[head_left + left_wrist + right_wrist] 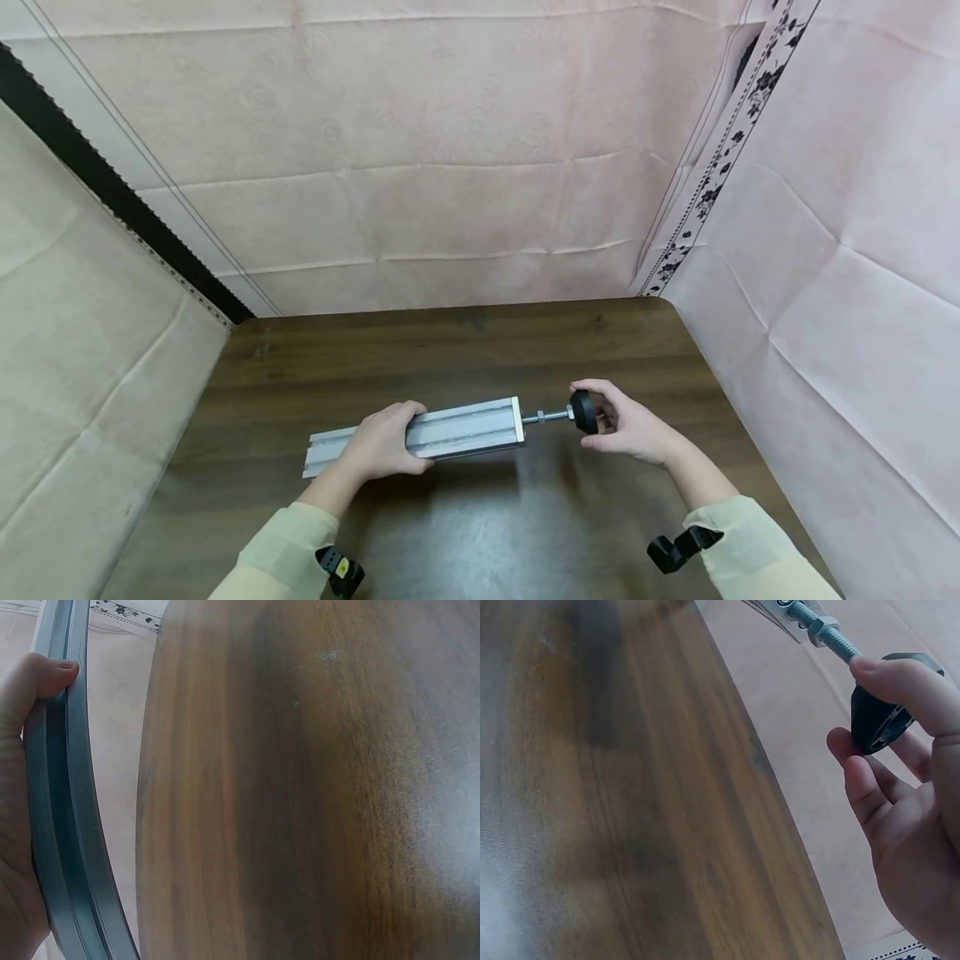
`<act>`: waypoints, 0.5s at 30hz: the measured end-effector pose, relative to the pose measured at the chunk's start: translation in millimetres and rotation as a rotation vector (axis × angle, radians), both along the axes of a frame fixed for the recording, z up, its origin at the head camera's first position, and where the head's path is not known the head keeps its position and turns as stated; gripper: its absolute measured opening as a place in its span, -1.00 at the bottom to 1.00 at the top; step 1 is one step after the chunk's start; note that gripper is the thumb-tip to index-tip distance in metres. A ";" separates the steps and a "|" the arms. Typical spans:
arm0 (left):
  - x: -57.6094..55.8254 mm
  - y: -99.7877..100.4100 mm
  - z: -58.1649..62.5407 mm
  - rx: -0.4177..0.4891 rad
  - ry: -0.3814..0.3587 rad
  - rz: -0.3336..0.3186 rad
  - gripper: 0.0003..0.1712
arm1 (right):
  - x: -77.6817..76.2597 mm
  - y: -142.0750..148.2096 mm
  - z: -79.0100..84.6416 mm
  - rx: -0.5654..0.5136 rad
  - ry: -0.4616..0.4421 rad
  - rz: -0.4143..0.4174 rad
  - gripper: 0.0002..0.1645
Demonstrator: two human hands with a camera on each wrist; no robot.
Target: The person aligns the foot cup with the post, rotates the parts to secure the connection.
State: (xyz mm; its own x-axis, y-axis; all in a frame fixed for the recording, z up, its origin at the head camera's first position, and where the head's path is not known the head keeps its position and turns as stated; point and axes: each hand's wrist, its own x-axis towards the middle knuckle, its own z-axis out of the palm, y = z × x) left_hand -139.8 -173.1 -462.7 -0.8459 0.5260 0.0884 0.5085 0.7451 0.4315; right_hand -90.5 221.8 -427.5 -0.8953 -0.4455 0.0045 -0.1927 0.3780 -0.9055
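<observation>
A grooved aluminium profile (465,427) is held above the table, tilted slightly up to the right. My left hand (384,442) grips it across its width near the middle; in the left wrist view the thumb lies over its grooved side (64,772). From the capped right end a threaded rod (551,416) sticks out, carrying nuts (823,630) and a black round levelling foot (583,412). My right hand (626,423) holds this foot by its rim between thumb and fingers. Some right fingers are hidden behind the foot in the head view.
The brown wooden table (450,350) lies under both hands. Pale creased cloth (450,167) hangs behind it and at both sides, with a floral border (705,196) at the right corner. Black wrist cameras (684,547) sit on the cuffs.
</observation>
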 end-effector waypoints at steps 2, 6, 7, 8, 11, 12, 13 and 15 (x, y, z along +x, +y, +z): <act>-0.5 0.6 1.0 -0.003 -0.005 0.000 -0.24 | -0.7 0.1 0.2 0.012 0.011 -0.006 -0.12; -1.4 2.0 3.2 -0.004 -0.012 -0.001 -0.23 | -2.1 0.7 -0.1 0.011 0.022 -0.019 -0.15; -1.5 2.3 3.4 -0.004 -0.012 -0.001 -0.24 | -2.4 0.9 -0.1 0.010 0.022 -0.024 -0.15; -1.5 2.4 3.6 -0.004 -0.013 -0.001 -0.24 | -2.6 1.1 0.0 0.007 0.020 -0.026 -0.16; -1.1 2.4 2.8 -0.005 -0.017 -0.004 -0.24 | -2.3 1.1 0.7 -0.001 0.005 -0.031 -0.17; -0.7 2.2 2.6 -0.005 -0.018 -0.004 -0.24 | -2.1 1.0 0.8 -0.007 -0.004 -0.029 -0.17; -0.2 1.9 2.3 -0.005 -0.019 -0.004 -0.25 | -1.8 0.9 0.8 -0.015 -0.013 -0.029 -0.17; 0.8 1.5 1.8 -0.005 -0.018 -0.006 -0.25 | -1.4 0.5 0.7 -0.028 -0.028 -0.030 -0.18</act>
